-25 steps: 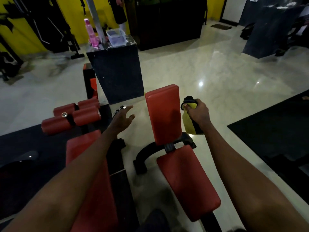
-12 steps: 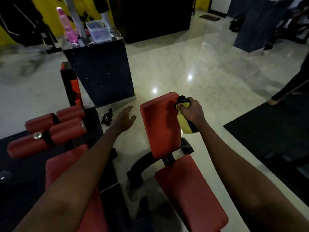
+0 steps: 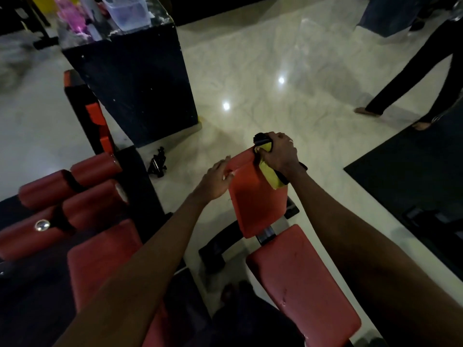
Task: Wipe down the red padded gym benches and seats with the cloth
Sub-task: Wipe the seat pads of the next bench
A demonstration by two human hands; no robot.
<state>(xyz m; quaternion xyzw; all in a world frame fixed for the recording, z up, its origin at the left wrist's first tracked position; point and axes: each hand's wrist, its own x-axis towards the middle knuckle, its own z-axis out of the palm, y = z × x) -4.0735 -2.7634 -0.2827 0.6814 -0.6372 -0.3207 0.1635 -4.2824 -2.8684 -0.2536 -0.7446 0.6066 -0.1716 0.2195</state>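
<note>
While the head view looks down along both forearms, the right hand (image 3: 278, 152) sits at the top right corner of the upright red backrest pad (image 3: 258, 201), its fingers curled tight round the yellow cloth (image 3: 269, 171), which is bunched together with something black at the knuckles that I cannot identify; the cloth hangs from the fist toward 5 o'clock and lies against the pad's right edge; the left hand (image 3: 216, 181) is at 9 o'clock from the right one, fingers nearly straight and a little spread, touching the pad's upper left edge, holding nothing; the pad's long axis runs from 12 to 6 o'clock, tilting slightly right toward the bottom, so the unwiped face lies at 6 to 7 o'clock from the cloth, and my judgement is that a downward stroke along that axis comes next, with the right hand the one placed to make it and the left steadying; the red seat pad (image 3: 303, 284) of the same bench lies at 6 o'clock below the backrest, apart from both hands; a second red bench (image 3: 100, 259) and its red roller pads (image 3: 70, 196) stand at 8 to 9 o'clock, well apart from the cloth; at 11 o'clock a black stand (image 3: 132, 78) carries a clear plastic tub (image 3: 130, 8), whose contents are too dim to tell, beside a blurred pink bottle (image 3: 72, 18); at 2 o'clock another person's legs (image 3: 413, 78) cross the pale floor (image 3: 250, 71).
</note>
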